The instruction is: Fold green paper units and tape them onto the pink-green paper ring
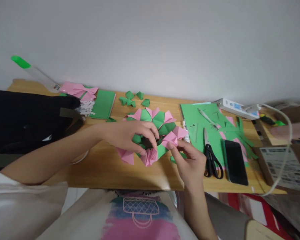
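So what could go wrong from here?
1. The right hand pinches a pink piece on the paper ring; too hard a squeeze might crease it.
2. The left hand reaches across the ring; its weight could loosen folded pieces.
3. The scissors lie right beside the right hand, so a sideways move might knock them.
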Action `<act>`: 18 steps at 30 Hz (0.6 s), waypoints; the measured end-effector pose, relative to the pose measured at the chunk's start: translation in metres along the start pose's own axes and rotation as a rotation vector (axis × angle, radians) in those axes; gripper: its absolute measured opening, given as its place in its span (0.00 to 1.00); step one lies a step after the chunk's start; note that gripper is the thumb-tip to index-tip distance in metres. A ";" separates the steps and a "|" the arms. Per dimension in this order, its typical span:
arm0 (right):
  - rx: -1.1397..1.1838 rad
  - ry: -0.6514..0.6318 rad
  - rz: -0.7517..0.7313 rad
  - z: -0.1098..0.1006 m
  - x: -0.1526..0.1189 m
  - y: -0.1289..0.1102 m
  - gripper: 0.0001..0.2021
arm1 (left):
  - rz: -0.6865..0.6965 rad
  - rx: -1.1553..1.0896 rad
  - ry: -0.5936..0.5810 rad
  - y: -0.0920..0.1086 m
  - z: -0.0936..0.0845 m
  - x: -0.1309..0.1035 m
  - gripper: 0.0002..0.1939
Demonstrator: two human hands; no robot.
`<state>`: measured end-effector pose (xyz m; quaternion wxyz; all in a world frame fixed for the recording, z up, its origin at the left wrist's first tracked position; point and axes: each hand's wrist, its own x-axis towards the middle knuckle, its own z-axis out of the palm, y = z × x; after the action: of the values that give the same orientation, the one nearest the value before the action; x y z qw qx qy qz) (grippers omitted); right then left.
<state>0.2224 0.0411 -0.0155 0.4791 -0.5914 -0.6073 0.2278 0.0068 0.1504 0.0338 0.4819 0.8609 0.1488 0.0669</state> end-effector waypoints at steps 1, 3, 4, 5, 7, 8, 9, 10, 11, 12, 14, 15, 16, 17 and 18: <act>-0.012 0.023 0.003 0.001 -0.004 -0.001 0.04 | 0.000 -0.004 -0.015 0.001 0.000 -0.001 0.11; -0.030 0.085 -0.013 0.005 -0.011 -0.003 0.03 | -0.010 0.000 -0.025 0.006 -0.001 -0.003 0.13; -0.042 0.114 -0.028 0.008 -0.013 -0.004 0.02 | -0.018 0.005 -0.022 0.009 -0.001 -0.004 0.14; -0.057 0.136 -0.047 0.010 -0.015 -0.004 0.01 | -0.026 0.008 -0.020 0.013 0.000 -0.005 0.15; -0.092 0.156 -0.085 0.014 -0.016 -0.005 0.01 | -0.043 0.001 -0.006 0.021 0.002 -0.005 0.11; -0.113 0.156 -0.101 0.016 -0.016 -0.005 0.01 | -0.055 -0.012 0.006 0.025 0.004 -0.004 0.09; -0.136 0.152 -0.122 0.017 -0.016 -0.006 0.01 | -0.073 -0.026 0.026 0.027 0.006 -0.004 0.09; -0.159 0.150 -0.148 0.018 -0.015 -0.007 0.01 | -0.097 -0.033 0.052 0.029 0.009 -0.003 0.12; -0.182 0.146 -0.175 0.018 -0.015 -0.007 0.01 | -0.123 -0.027 0.083 0.030 0.012 -0.002 0.15; -0.203 0.142 -0.202 0.018 -0.015 -0.008 0.02 | -0.147 -0.005 0.119 0.029 0.014 -0.001 0.16; -0.228 0.136 -0.247 0.018 -0.015 -0.009 0.02 | -0.196 0.054 0.204 0.026 0.019 0.002 0.12; -0.234 0.133 -0.260 0.018 -0.015 -0.010 0.03 | -0.218 0.065 0.255 0.023 0.020 0.004 0.09; -0.236 0.131 -0.267 0.018 -0.015 -0.010 0.03 | -0.230 0.056 0.306 0.020 0.022 0.005 0.06; -0.234 0.127 -0.273 0.017 -0.015 -0.010 0.03 | -0.230 0.032 0.349 0.016 0.023 0.006 0.02; -0.231 0.122 -0.276 0.017 -0.015 -0.011 0.03 | -0.217 0.002 0.378 0.013 0.024 0.007 0.03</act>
<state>0.2004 0.0296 -0.0188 0.4708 -0.5662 -0.6745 0.0525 0.0224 0.1263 0.0322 0.4492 0.8125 0.3281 0.1746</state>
